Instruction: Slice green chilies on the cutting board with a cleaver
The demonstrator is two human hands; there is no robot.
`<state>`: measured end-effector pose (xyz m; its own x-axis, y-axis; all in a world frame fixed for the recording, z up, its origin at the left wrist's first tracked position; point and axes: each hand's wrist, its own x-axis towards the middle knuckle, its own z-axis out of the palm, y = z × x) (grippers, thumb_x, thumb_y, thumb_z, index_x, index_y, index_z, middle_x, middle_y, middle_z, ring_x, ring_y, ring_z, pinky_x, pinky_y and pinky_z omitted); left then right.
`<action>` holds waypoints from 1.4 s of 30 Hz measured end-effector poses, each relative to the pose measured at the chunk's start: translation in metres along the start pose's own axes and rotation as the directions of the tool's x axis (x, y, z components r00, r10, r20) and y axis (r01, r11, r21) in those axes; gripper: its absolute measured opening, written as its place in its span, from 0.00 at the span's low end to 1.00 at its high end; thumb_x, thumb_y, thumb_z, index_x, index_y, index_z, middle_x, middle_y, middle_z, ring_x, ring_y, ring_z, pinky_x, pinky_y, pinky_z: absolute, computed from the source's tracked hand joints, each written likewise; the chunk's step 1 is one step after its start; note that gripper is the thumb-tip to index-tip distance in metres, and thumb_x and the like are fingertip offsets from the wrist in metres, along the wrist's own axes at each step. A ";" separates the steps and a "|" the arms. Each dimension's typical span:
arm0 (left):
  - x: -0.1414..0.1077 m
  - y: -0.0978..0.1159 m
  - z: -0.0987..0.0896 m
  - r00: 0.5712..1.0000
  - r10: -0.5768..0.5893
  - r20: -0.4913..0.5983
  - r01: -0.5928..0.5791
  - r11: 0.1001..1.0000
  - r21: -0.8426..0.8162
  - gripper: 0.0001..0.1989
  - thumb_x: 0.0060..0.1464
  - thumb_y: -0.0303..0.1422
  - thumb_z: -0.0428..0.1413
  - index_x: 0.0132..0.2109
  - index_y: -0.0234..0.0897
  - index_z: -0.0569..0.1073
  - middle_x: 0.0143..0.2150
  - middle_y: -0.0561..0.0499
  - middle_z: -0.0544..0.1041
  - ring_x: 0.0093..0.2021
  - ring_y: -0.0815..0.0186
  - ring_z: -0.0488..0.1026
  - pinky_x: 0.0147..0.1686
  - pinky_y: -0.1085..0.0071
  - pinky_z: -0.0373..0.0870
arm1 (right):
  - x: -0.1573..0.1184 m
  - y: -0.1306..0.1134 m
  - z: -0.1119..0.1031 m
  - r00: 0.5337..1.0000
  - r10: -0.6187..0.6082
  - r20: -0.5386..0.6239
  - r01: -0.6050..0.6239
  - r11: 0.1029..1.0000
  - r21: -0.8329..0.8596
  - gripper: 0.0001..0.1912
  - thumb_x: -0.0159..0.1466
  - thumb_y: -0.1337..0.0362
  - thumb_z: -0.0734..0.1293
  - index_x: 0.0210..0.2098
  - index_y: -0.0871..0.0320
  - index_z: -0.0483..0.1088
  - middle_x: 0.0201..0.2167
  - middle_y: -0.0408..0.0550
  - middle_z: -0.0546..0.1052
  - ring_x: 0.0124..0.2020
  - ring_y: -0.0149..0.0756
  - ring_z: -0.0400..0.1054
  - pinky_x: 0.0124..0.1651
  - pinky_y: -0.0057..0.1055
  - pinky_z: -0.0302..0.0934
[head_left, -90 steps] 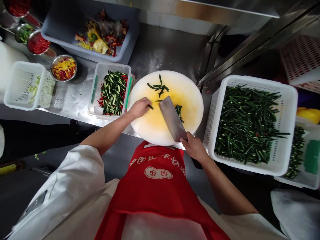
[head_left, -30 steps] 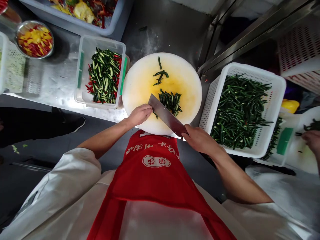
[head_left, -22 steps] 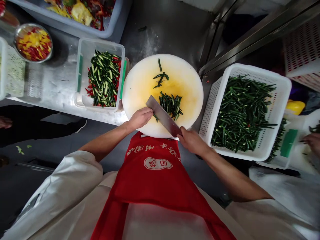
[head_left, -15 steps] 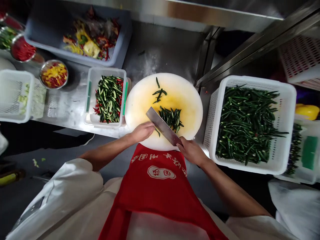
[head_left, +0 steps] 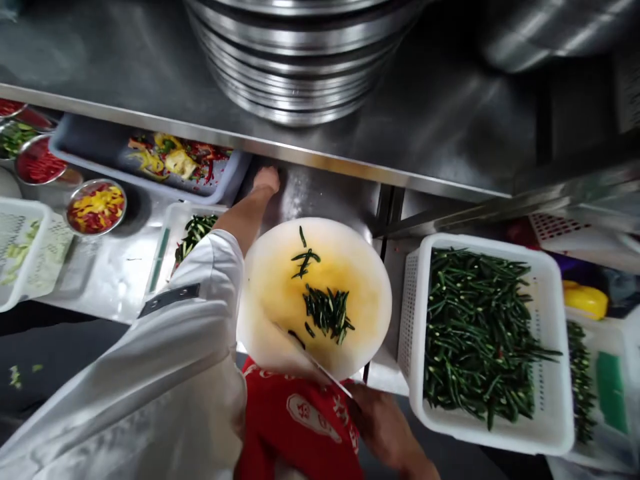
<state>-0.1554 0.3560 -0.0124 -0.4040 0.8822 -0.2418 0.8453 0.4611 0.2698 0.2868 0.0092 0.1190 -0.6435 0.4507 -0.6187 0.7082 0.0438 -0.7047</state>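
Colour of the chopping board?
The board is white, stained yellow across its middle; the head view shows it best.

Shelf: a wide, flat metal shelf (head_left: 425,140) goes across in front of me, higher than the counter, with a shiny front edge (head_left: 320,160).
Counter: my shiny metal counter (head_left: 100,273) runs under it, with whitish marks (head_left: 299,193) toward the back.
Beam: a long metal beam (head_left: 480,213) slants off to my right.
Floor: dark grey, down on my left, with little green bits (head_left: 16,377) on it.
Light: white shine on the counter, dark shadows under the shelf.
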 end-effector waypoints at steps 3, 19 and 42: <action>0.011 0.006 0.010 0.997 -0.081 -0.018 0.080 0.994 -0.076 0.06 0.56 0.26 0.54 0.40 0.26 0.74 0.41 0.35 0.77 0.51 0.50 0.72 0.53 0.54 0.67 | 0.004 0.003 0.006 0.997 0.063 -0.043 -0.062 0.998 0.012 0.16 0.68 0.59 0.55 0.43 0.42 0.73 0.37 0.45 0.80 0.40 0.48 0.76 0.41 0.39 0.66; -0.397 -0.048 0.058 0.564 0.812 -0.151 -0.810 0.509 -0.290 0.09 0.65 0.33 0.49 0.42 0.36 0.72 0.42 0.45 0.76 0.44 0.63 0.72 0.47 0.66 0.71 | 0.006 0.003 0.034 0.970 0.114 -0.215 -0.113 0.993 0.015 0.18 0.69 0.57 0.56 0.55 0.56 0.60 0.38 0.52 0.79 0.38 0.43 0.73 0.38 0.33 0.61; -0.370 -0.044 0.059 0.584 0.799 -0.143 -0.803 0.544 -0.242 0.13 0.65 0.32 0.46 0.41 0.35 0.74 0.41 0.45 0.76 0.44 0.63 0.72 0.47 0.66 0.70 | 0.018 -0.008 0.051 0.931 0.068 -0.358 -0.198 0.920 -0.338 0.09 0.70 0.61 0.56 0.41 0.59 0.64 0.31 0.54 0.77 0.34 0.43 0.71 0.34 0.31 0.51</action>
<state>-0.0222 0.0042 0.0101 0.3896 0.8973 0.2076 0.6998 -0.4349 0.5667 0.2550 -0.0286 0.0956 -0.4467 0.7422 -0.4997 0.8770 0.2524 -0.4089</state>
